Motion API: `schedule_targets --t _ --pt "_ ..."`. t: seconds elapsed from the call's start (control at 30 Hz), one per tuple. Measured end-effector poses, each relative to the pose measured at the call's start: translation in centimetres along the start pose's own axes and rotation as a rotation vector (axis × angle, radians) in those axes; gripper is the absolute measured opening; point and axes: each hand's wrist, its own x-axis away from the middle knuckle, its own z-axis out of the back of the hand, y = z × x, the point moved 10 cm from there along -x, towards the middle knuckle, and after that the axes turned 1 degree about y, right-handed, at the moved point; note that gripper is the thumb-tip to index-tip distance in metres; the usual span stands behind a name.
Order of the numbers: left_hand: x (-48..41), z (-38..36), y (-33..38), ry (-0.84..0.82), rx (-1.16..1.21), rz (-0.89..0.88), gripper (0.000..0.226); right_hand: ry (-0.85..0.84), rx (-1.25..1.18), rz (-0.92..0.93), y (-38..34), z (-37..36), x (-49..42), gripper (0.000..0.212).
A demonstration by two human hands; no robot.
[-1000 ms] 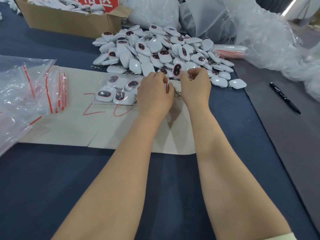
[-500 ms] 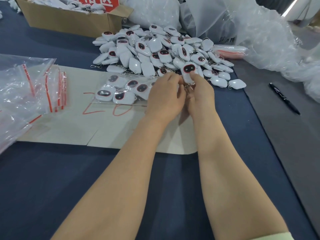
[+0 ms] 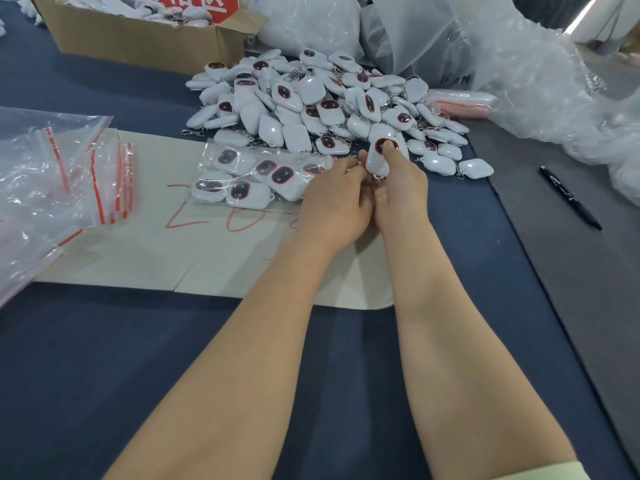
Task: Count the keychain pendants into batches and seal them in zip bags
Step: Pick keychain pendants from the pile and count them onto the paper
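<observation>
A heap of white keychain pendants [image 3: 311, 105] with dark red-rimmed ovals lies at the back of the blue table. In front of it a clear zip bag [image 3: 252, 174] holding several pendants lies on a beige card. My right hand [image 3: 398, 188] pinches one white pendant [image 3: 379, 157] upright, thumb on its dark oval. My left hand [image 3: 332, 199] sits against the right one, fingers curled at the bag's open right end, where it seems to hold the bag's mouth. The fingertips hide the bag's edge.
Empty zip bags [image 3: 52, 174] with red seal strips lie at the left. A cardboard box [image 3: 138, 36] of pendants stands at the back left. Large plastic bags [image 3: 485, 57] crowd the back right. A black pen [image 3: 569, 197] lies on the grey mat at the right.
My right hand has picked another pendant from the heap and brought it down toward the bag's mouth. One more pendant lies in the bag than a second ago.
</observation>
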Motion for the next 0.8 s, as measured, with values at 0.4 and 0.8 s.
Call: schedule_targets --t 0.4,0.8 --pt "0.0 0.7 -0.4 0.075 0.109 0.041 0.023 -0.023 0.023 0.02 -0.2 0.0 -0.2 0.005" --pt "0.3 2.7 0.5 0.216 0.184 0.007 0.02 -0.022 -0.104 -0.024 0.2 0.1 -0.5 0.009"
